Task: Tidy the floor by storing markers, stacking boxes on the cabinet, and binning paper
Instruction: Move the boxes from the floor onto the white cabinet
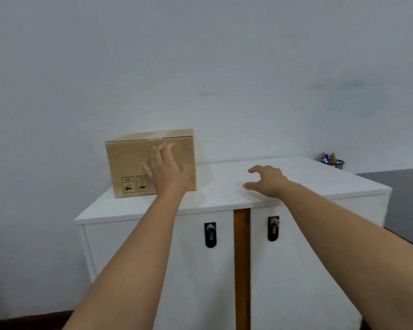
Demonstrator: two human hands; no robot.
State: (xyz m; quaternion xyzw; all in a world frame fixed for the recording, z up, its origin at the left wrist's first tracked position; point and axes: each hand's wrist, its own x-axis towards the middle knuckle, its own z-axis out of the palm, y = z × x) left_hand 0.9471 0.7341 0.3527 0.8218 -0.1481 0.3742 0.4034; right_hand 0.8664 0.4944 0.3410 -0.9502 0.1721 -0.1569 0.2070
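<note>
A taped brown cardboard box (129,160) stands on the left part of the white cabinet top (308,179). My left hand (168,170) is in front of the box's near face with fingers spread, blurred; whether it touches the box I cannot tell. My right hand (267,181) hovers over the middle of the cabinet top, fingers apart and curled, holding nothing. A black mesh pen holder (335,163) with several coloured markers stands at the cabinet's far right corner.
The cabinet front has two white doors with black locks (210,234) and an orange strip (241,258) between them. A plain white wall rises behind. Grey floor (405,198) shows to the right of the cabinet.
</note>
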